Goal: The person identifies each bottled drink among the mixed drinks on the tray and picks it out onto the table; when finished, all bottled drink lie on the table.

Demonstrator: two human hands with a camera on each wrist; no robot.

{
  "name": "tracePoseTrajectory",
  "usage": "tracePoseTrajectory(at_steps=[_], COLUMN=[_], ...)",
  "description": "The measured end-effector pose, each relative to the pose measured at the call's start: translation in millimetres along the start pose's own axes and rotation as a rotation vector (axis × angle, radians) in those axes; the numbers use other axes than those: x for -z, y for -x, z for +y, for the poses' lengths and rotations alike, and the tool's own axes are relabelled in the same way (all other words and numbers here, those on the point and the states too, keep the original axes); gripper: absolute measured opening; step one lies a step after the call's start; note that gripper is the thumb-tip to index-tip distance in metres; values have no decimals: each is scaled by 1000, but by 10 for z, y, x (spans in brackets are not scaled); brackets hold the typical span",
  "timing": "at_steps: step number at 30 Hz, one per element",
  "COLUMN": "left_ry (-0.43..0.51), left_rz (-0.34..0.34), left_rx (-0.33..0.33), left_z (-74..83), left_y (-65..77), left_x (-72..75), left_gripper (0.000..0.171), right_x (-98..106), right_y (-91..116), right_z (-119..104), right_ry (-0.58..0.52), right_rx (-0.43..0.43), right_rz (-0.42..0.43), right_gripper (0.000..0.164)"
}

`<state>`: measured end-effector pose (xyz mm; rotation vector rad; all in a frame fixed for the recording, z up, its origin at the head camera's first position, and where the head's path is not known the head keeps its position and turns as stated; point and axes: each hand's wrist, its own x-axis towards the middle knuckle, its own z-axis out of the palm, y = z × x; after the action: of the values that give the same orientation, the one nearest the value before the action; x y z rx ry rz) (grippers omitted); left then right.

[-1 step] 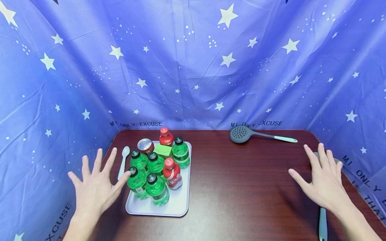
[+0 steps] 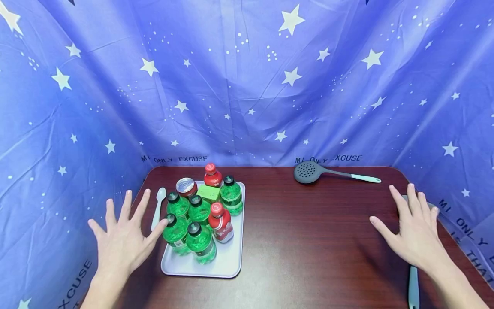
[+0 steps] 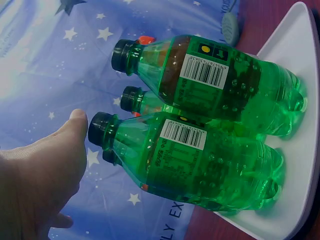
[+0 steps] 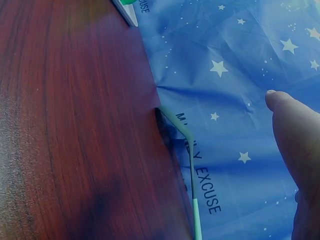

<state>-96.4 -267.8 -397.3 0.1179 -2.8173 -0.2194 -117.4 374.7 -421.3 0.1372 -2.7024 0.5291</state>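
My left hand is spread wide at the left of a white tray, its thumb tip beside the black cap of a green bottle. In the left wrist view the thumb points at that cap and holds nothing. Several green bottles crowd the tray, with two red bottles, a can and a light green block among them. On the right, my right hand hovers with fingers spread over a utensil with a grey-green handle; the hand hides its middle.
A grey skimmer with a pale green handle lies along the back edge of the dark red wooden table. Left of the tray lies a pale spoon. Blue curtain printed with stars encloses the back and both sides.
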Motion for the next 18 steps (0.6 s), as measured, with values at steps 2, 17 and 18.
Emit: tracePoseTrajectory(at_steps=[2,17,18], left_ry=[-2,374,403], left_rz=[4,31,31], left_rx=[-3,20,30], left_z=[-4,-74,-88], left_y=[10,61,74], left_x=[5,-77,-102], left_gripper=[92,68,65], right_x=[-15,-118,-131], right_y=[-6,-444,-485], right_z=[-17,-607,-671], right_ry=[-14,-205,-218], right_rx=[3,129,138], right_rz=[-1,-57,-64], right_gripper=[96,89,89])
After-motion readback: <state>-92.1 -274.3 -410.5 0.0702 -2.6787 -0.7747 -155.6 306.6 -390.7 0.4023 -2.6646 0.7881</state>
